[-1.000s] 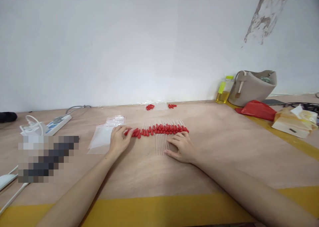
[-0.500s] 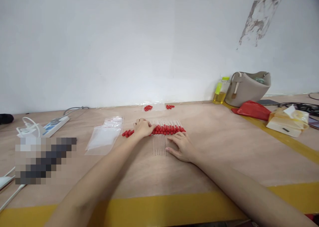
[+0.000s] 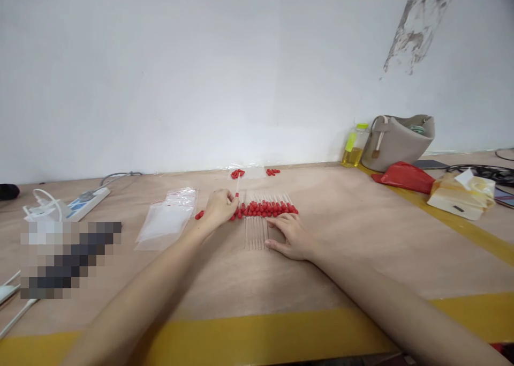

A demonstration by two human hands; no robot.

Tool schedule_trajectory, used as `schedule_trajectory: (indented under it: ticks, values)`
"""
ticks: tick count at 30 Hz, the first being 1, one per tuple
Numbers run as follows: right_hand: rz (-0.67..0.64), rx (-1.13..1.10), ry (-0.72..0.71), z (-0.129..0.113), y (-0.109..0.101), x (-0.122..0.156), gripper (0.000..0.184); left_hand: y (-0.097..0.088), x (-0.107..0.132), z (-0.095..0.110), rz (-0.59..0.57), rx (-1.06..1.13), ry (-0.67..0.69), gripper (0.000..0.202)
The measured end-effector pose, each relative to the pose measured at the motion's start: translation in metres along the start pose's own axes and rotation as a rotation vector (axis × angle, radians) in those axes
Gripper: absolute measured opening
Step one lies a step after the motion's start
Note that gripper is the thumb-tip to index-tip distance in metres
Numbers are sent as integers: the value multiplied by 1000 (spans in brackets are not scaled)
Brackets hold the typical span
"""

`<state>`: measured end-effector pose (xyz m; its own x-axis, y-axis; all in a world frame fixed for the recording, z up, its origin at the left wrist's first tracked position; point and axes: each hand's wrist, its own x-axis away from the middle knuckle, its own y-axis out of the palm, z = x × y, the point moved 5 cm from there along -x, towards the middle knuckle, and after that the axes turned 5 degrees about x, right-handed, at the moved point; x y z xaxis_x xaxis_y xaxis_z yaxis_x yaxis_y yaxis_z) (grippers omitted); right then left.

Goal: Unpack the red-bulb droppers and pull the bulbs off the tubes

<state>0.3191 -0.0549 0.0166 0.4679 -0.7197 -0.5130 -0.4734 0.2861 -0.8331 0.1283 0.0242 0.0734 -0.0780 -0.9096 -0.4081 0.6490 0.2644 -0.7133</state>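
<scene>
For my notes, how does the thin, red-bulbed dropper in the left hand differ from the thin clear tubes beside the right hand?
The thin, red-bulbed dropper is in the left hand; the thin clear tubes lie on the brown table. The dropper points away from the person, the tubes towards them. Both look straight and slender.

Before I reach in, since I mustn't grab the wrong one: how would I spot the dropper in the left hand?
On the brown table, find the row of red bulbs across the middle. Near its left end is the left hand, with the dropper at its fingertips. Its pale stem points toward the wall, reaching higher in view than its neighbours' stems.
</scene>
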Motion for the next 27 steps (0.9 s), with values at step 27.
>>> schedule_trajectory:
  ticks: [27]
  values:
    - [213,202,-225,-20,-6,1,24,9,101,-4,-111,139,546,9]
